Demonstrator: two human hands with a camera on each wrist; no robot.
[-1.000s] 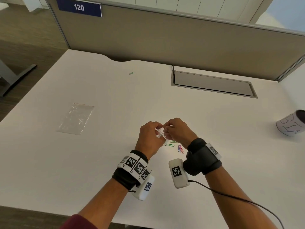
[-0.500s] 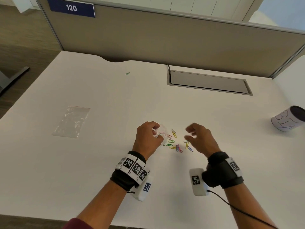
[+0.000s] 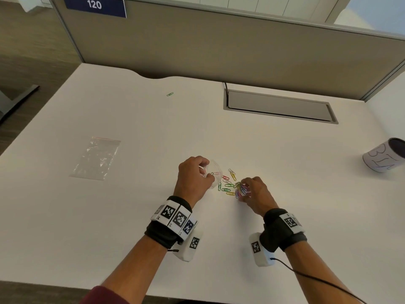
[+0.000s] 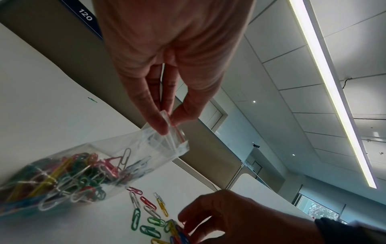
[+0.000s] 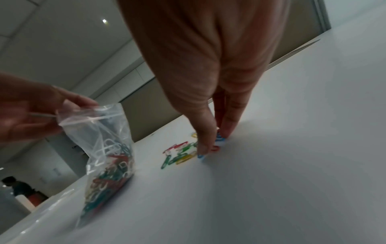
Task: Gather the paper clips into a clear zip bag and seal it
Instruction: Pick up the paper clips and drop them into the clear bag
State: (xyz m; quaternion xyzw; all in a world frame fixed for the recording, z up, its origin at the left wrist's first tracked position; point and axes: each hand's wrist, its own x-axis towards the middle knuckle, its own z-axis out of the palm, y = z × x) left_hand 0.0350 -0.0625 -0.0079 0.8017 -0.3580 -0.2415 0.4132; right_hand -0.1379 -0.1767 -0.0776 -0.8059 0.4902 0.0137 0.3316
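Note:
My left hand (image 3: 205, 173) pinches the mouth of a clear zip bag (image 3: 215, 174) with a red seal line. In the left wrist view, thumb and fingers (image 4: 160, 122) pinch the bag's (image 4: 83, 165) top corner, and it holds several coloured paper clips. The bag (image 5: 108, 148) rests on the white desk (image 3: 285, 172). Loose coloured clips (image 3: 228, 185) lie just right of it. My right hand (image 3: 244, 189) is down on their right end, and its thumb and fingertips (image 5: 208, 142) pinch a small bunch of blue and red clips. One green clip (image 3: 169, 94) lies alone far back.
A second, empty zip bag (image 3: 96, 157) lies flat at the left of the desk. A white cup with a dark rim (image 3: 385, 155) lies on its side at the right edge. A grey cable tray lid (image 3: 278, 106) is set in at the back, before the partition.
My right hand left the bag's mouth, swung right, then dropped onto the loose clips and closed on a bunch. My left hand kept its hold on the bag.

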